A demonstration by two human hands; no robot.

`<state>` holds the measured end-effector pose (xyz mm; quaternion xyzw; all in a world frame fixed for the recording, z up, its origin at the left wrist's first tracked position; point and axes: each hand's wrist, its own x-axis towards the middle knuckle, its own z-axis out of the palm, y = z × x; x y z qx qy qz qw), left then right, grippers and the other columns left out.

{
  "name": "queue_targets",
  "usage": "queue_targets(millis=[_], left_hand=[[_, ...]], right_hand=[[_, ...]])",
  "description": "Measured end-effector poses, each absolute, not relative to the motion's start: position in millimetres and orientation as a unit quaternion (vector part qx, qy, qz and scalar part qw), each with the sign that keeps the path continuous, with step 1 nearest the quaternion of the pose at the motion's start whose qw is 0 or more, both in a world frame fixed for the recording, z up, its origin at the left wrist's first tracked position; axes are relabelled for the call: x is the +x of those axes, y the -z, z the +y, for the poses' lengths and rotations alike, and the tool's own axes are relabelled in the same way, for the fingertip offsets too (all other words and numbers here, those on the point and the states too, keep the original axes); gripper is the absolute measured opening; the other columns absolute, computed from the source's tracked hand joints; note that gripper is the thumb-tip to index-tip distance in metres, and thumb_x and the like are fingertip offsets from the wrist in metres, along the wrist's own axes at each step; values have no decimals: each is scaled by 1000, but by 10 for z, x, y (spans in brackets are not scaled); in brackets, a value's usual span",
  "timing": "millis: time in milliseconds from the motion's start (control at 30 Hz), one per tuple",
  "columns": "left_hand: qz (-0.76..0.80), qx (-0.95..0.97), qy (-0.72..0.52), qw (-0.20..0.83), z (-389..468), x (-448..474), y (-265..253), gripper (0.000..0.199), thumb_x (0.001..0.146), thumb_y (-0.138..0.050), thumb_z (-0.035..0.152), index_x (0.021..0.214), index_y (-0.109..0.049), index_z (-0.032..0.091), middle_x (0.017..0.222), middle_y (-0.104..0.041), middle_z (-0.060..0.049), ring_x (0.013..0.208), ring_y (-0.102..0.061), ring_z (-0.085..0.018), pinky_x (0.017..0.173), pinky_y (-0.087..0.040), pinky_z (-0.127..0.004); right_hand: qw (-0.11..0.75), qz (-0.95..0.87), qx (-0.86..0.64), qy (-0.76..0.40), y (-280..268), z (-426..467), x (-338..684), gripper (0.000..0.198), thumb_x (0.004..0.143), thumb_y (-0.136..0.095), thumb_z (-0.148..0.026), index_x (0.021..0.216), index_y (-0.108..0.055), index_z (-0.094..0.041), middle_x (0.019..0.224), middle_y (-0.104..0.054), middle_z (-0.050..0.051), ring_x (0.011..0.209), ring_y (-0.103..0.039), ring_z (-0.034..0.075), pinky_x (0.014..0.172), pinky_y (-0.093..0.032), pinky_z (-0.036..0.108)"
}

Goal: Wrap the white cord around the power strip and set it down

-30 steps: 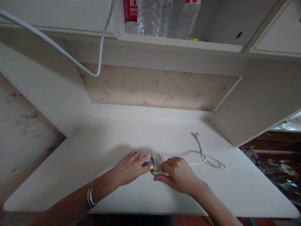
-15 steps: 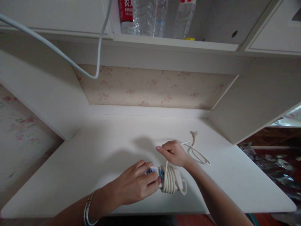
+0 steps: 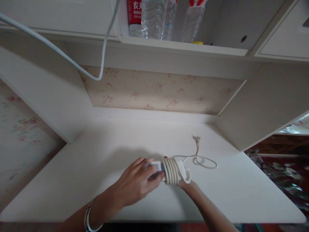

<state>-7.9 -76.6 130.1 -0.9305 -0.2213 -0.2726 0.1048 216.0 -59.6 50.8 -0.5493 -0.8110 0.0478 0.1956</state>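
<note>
Far left: wallpaper [image 3: 26, 127], pale ground, pink floral pattern. Upper left: white cable [image 3: 60, 50], hanging in a sharp bend before the cabinet. Lower left: silver bangle [image 3: 88, 216], worn on the left wrist. Next, left hand [image 3: 137, 180]: thumb and fingers clamped on the left end of a power strip [image 3: 158, 166], white with blue socket faces, held over the near middle of a white desk [image 3: 108, 138]. Above, in an open shelf: one red-labelled bottle [image 3: 134, 14], then clear plastic bottles [image 3: 153, 19], upright. Around the right part of the strip: cream cord [image 3: 172, 171], wound in several side-by-side turns, with a small loop standing out at the right end. Right hand [image 3: 184, 184]: behind and under the wound turns, one fingertip showing above them; mostly hidden, its closure cannot be told. Farther right, on the desk: loose length of the same cord in an open loop, ending in a plug [image 3: 197, 139], prongs exposed. Far right, beyond the desk: glossy items [image 3: 288, 172], too blurred to identify.
</note>
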Motion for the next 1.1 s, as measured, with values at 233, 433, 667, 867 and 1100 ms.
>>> queue_targets(millis=[233, 433, 667, 867, 1100], left_hand=[[-244, -912, 297, 141, -612, -67, -1179, 19, 88, -55, 20, 107, -59, 23, 91, -56, -3, 102, -54, -22, 82, -47, -35], [-262, -915, 259, 164, -520, -91, -1135, 24, 89, -53, 19, 112, -58, 22, 98, -56, -6, 105, -52, -24, 83, -46, -37], [-297, -919, 188, 176, -315, -144, -1006, 24, 89, -53, 18, 113, -56, 19, 99, -56, -6, 101, -52, -24, 81, -44, -38], [-283, -933, 170, 143, -348, -132, -925, 20, 90, -51, 18, 109, -56, 19, 94, -57, -5, 99, -53, -22, 80, -43, -37], [-240, -954, 153, 93, -517, -22, -918, 14, 90, -50, 18, 103, -56, 18, 92, -58, -4, 91, -56, -20, 75, -44, -35]], right_hand=[[162, -793, -581, -90, -490, -900, 1983, 35, 94, -32, -21, 81, -65, -17, 82, -70, 10, 77, -64, 20, 67, -40, 26], [128, -765, -618, -128, -542, -1085, 1812, 41, 100, -25, -36, 81, -57, -20, 68, -69, 4, 63, -66, 17, 53, -29, 25], [70, -819, -567, -56, -774, -1146, 1850, 34, 97, -37, -40, 79, -57, -20, 66, -69, 3, 57, -66, 19, 50, -22, 29], [136, -837, -528, 55, -1079, -877, 2030, 51, 97, -34, -44, 62, -60, -18, 57, -65, 3, 51, -58, 12, 54, -21, 29], [177, -840, -497, 129, -1228, -472, 2095, 52, 97, -37, -43, 59, -62, -17, 54, -63, 3, 50, -52, 11, 57, -22, 28]])
